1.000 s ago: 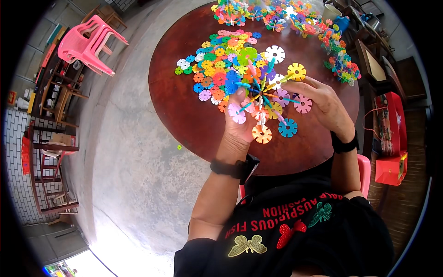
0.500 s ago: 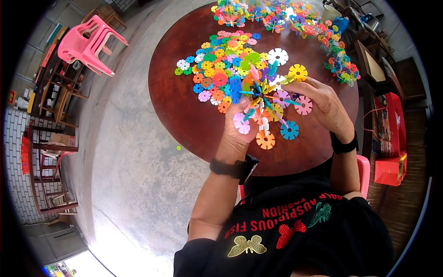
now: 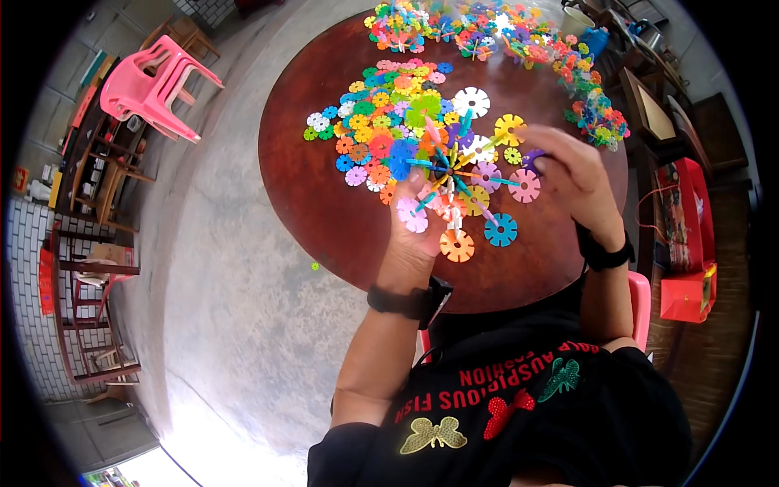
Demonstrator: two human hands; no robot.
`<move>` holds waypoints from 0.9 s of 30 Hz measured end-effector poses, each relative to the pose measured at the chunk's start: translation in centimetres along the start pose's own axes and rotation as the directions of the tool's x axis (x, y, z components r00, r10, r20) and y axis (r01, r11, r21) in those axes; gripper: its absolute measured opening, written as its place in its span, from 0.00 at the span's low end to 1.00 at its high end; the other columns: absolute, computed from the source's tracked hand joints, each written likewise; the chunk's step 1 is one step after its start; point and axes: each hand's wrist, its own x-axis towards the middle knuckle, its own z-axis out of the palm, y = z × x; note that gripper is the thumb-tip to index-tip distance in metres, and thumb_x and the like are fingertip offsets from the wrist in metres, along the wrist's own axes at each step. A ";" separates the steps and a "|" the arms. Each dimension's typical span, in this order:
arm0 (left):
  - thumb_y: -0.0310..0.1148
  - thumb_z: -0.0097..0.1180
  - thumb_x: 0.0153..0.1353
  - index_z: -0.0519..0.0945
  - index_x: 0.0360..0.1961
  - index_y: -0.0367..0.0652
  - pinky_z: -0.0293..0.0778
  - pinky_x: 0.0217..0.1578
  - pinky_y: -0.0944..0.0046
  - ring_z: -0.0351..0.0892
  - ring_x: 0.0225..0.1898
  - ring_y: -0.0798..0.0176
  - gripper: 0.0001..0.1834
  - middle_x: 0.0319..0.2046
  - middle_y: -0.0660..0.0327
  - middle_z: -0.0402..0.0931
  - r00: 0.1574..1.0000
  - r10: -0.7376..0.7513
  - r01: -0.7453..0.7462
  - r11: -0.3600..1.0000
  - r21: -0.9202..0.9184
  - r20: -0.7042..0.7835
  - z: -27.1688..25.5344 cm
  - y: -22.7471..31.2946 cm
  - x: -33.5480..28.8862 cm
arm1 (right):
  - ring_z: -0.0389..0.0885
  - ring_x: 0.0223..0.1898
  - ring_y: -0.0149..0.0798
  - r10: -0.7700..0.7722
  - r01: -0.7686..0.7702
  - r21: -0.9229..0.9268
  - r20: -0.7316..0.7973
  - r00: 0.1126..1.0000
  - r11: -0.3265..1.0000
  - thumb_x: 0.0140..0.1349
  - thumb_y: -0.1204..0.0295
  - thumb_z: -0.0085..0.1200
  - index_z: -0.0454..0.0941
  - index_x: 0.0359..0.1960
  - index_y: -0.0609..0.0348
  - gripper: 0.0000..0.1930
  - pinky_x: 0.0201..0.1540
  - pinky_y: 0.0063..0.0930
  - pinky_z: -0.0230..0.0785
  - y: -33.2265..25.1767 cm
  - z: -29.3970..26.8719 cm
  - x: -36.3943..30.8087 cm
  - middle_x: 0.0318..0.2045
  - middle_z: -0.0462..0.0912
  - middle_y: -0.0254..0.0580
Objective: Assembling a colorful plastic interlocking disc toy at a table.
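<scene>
My left hand (image 3: 415,239) is closed on the lower left of a spiky ball of interlocking plastic snowflake discs (image 3: 475,200), in white, yellow, orange, blue, pink and purple. To the right of this ball, my right hand (image 3: 586,180) pinches a purple snowflake disc (image 3: 533,161) between thumb and fingers, slightly apart from the ball. A small yellow-green disc (image 3: 512,155) shows between the ball and that hand; whether it is joined to the ball I cannot tell. Behind the ball lies a loose pile of small coloured discs (image 3: 369,122) on the round brown table (image 3: 312,215).
Finished disc clusters (image 3: 487,36) line the table's far and right edge. Stacked pink plastic chairs (image 3: 154,85) stand at the far left. A red gift bag (image 3: 688,296) is on the right. One small green disc (image 3: 315,266) lies on the grey floor.
My right hand has drawn back to the right from the ball's yellow disc, and a purple disc now shows in its fingers. The ball in my left hand has shifted slightly left.
</scene>
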 end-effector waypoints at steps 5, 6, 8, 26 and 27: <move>0.42 0.55 0.57 0.70 0.53 0.44 0.82 0.30 0.52 0.82 0.32 0.53 0.24 0.40 0.47 0.78 0.999 -0.040 0.038 0.995 -0.088 -0.030 -1.7 -0.1 0.6 | 0.74 0.28 0.20 0.283 -0.198 0.343 -0.219 0.934 0.918 0.59 0.84 0.49 0.75 0.44 0.63 0.11 0.32 0.14 0.67 0.4 -0.8 -0.4 0.31 0.78 0.31; 0.44 0.55 0.58 0.68 0.56 0.42 0.82 0.34 0.46 0.81 0.36 0.48 0.28 0.42 0.46 0.76 0.997 -0.078 0.079 0.988 -0.133 0.014 -1.4 -0.3 0.8 | 0.74 0.28 0.21 0.324 -0.218 0.376 -0.246 0.913 0.901 0.59 0.83 0.50 0.75 0.41 0.64 0.09 0.31 0.14 0.68 0.4 -0.7 -0.5 0.30 0.78 0.32; 0.46 0.55 0.58 0.66 0.58 0.41 0.81 0.36 0.44 0.80 0.38 0.45 0.30 0.44 0.46 0.76 0.990 -0.127 0.133 0.981 -0.137 0.053 -1.4 -0.1 0.8 | 0.74 0.28 0.21 0.320 -0.213 0.390 -0.233 0.918 0.896 0.60 0.83 0.50 0.75 0.41 0.64 0.08 0.32 0.14 0.68 0.8 -0.8 -0.5 0.30 0.78 0.32; 0.54 0.57 0.54 0.65 0.59 0.42 0.76 0.41 0.41 0.75 0.46 0.37 0.37 0.50 0.45 0.72 0.967 -0.251 0.255 0.929 -0.268 0.050 0.7 0.0 0.5 | 0.74 0.30 0.20 0.323 -0.214 0.490 -0.149 0.934 0.845 0.61 0.82 0.50 0.77 0.41 0.64 0.08 0.33 0.13 0.69 0.9 -0.4 -0.9 0.31 0.78 0.31; 0.54 0.57 0.54 0.65 0.59 0.42 0.76 0.41 0.41 0.75 0.46 0.37 0.37 0.50 0.45 0.72 0.967 -0.250 0.254 0.930 -0.267 0.050 0.7 0.0 0.5 | 0.74 0.29 0.20 0.320 -0.216 0.485 -0.143 0.936 0.847 0.61 0.82 0.50 0.77 0.41 0.64 0.08 0.32 0.13 0.69 0.9 -0.4 -0.9 0.30 0.78 0.30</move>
